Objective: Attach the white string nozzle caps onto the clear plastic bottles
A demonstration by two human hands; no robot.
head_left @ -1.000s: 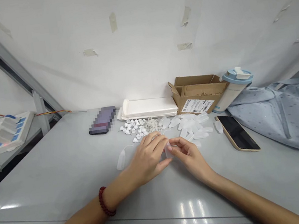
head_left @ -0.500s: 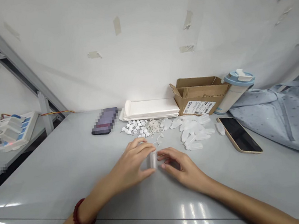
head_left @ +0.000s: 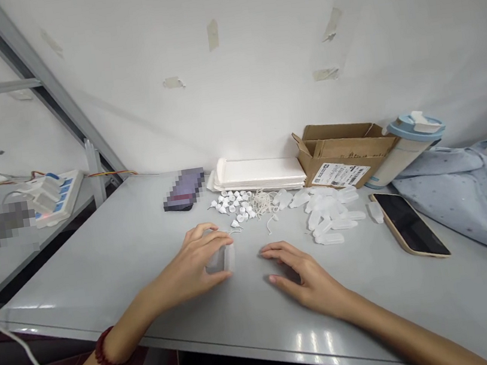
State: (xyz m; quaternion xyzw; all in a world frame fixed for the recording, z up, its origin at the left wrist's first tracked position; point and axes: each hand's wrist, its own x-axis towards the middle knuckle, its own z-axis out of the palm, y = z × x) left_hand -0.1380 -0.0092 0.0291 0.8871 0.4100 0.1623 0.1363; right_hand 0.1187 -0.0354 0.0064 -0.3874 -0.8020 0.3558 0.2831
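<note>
My left hand (head_left: 187,270) is closed around a small translucent plastic tube (head_left: 229,259), thumb at its near end and fingers at its far end, just over the grey table. To its right, my right hand (head_left: 306,277) is apart from the tube, fingers loosely curved and separated, with nothing in them. Beyond my hands lie a heap of small white caps (head_left: 240,200), a tangle of thin whitish cords (head_left: 265,202) and a pile of flat translucent plastic pieces (head_left: 327,213). One loose cord (head_left: 270,223) lies nearer my right hand.
White flat packs (head_left: 260,171) are stacked by the wall, beside an open cardboard box (head_left: 336,163) and a leaning tumbler (head_left: 410,141). A phone (head_left: 412,225) and a pale blue cloth bag (head_left: 476,198) lie right. A dark blurred-out device (head_left: 178,206) lies left; a power strip (head_left: 67,198) stands beyond.
My left hand has moved left with the tube, away from my right hand. The right hand's fingers have come away from the tube and opened. The view has shifted left.
</note>
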